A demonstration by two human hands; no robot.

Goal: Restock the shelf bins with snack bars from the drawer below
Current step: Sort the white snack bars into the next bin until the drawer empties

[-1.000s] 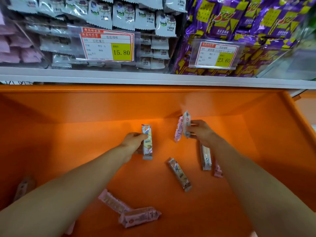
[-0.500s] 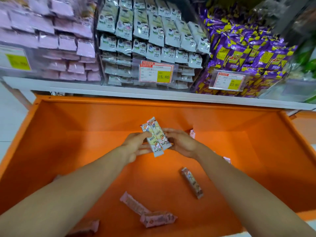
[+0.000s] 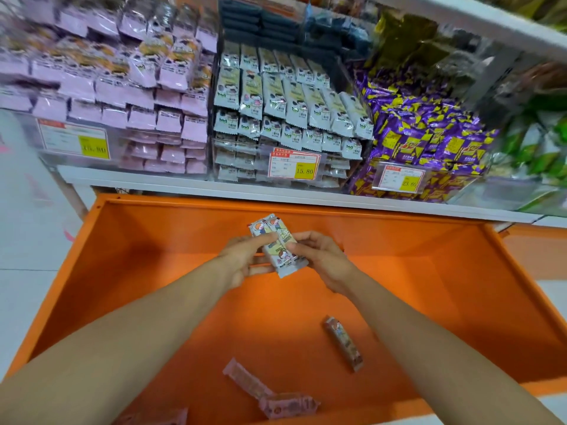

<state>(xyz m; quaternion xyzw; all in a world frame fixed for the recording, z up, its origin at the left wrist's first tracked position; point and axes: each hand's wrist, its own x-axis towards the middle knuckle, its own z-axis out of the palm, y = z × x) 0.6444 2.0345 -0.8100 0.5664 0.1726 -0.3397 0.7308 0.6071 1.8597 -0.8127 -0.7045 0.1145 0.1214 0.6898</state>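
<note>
Gripping a small bundle of bars (image 3: 277,245), both hands are meeting above the rear half of the drawer (image 3: 147,246). The bars are lying side by side, tilted with their upper ends toward the shelf and their pale cartoon-printed wrappers facing the camera; their exact number cannot be told. The left hand (image 3: 242,259) is pinching the bundle's left edge, fingers curled over and under it. The right hand (image 3: 322,259) is pinching the right edge, fingertips bent against the wrappers. The bundle is hanging in the air, touching neither drawer floor nor shelf.

On the orange drawer floor, a brown bar (image 3: 343,343) is lying at a slant just beside the right forearm, well apart from the hands. Two pink bars (image 3: 247,381) are lying near the front wall, touching end to end. A third pink wrapper (image 3: 162,420) is showing at the lower edge, partly cut off.

Above the drawer, a white shelf (image 3: 214,187) is carrying clear bins (image 3: 242,165). Grey-green packs (image 3: 285,102) are filling the middle bin in rows, with pink packs (image 3: 138,96) to the left and purple packs (image 3: 429,139) to the right. A price tag (image 3: 294,165) reading 15.80 is hanging on the middle bin's front. A second tag (image 3: 399,177) is sitting below the purple packs, and a blurred third tag (image 3: 75,142) is sitting before the pink ones.
</note>
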